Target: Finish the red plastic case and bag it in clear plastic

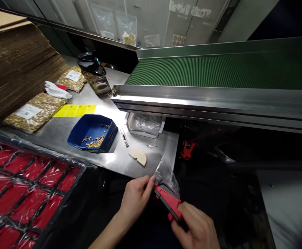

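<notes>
My left hand (138, 193) is closed in a pinch on the edge of a clear plastic bag (163, 173). In the fingers of my right hand (196, 224) is a red and black angular item (168, 199), whose exact kind I cannot make out. Its far end reaches to my left fingertips and overlaps the bag. Just beyond them on the metal table lie a pale half-round piece (138, 156) with a small notch and some thin metal pieces (151, 147).
A blue bin (92, 133) holds small brass-coloured parts, beside a slim cutter (124, 137). An open box (145, 124) of clear bags sits under the green conveyor (192, 72). A bottle (96, 76) stands behind. Red items in plastic wrap (13, 193) fill the left.
</notes>
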{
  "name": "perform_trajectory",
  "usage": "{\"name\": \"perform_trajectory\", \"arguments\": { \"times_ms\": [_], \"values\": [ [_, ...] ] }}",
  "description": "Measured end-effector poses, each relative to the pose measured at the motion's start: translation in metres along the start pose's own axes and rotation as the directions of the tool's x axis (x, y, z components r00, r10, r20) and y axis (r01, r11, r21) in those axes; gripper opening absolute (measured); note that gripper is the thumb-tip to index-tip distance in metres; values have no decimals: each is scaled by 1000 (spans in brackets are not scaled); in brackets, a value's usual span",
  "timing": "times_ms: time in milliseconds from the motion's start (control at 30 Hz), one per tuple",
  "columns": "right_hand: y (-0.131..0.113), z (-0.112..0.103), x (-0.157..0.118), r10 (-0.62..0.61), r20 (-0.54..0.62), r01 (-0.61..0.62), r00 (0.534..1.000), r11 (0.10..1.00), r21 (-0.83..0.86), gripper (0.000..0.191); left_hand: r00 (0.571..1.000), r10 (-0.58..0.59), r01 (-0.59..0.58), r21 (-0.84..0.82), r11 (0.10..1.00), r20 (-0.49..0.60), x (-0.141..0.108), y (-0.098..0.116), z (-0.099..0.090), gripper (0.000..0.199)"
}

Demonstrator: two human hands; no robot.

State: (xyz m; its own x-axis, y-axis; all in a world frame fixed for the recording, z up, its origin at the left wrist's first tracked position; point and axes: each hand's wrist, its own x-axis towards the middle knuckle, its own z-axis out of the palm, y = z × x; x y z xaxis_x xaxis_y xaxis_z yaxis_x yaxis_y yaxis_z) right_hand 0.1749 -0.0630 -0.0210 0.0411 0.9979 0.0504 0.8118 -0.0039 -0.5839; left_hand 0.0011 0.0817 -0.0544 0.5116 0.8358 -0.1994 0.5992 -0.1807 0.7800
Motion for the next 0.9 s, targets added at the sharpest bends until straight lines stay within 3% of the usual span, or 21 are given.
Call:
{"name": "perform_trajectory", "arguments": {
  "times_ms": [67,200,333,500,600,733,800,900],
  "values": [
    [3,11,-4,-11,-19,9,1000,994,-109,11,993,115,-112,132,985,-10,0,3,6,47],
    [5,23,-5,33,-157,-65,987,977,-202,12,937,349,-305,455,837,-14,-1,4,17,42],
    [6,25,1,157,-298,-215,941,961,-173,19,936,350,-298,495,816,-13,2,8,22,37],
    [9,29,6,231,-356,-265,905,963,-48,19,937,342,-336,426,840,66,4,19,21,21],
    [10,33,6,231,-310,-269,922,959,-86,20,926,364,-377,278,884,98,-1,26,21,22],
    [10,33,8,256,-145,-272,956,957,-97,17,879,472,-476,195,858,71,-6,32,27,19],
    [9,31,11,336,-67,-338,940,941,-14,17,879,477,-468,220,856,13,-6,32,31,19],
    [9,27,17,503,37,-500,863,843,197,26,904,423,-387,292,875,-69,-4,27,36,18]
  ]
}}
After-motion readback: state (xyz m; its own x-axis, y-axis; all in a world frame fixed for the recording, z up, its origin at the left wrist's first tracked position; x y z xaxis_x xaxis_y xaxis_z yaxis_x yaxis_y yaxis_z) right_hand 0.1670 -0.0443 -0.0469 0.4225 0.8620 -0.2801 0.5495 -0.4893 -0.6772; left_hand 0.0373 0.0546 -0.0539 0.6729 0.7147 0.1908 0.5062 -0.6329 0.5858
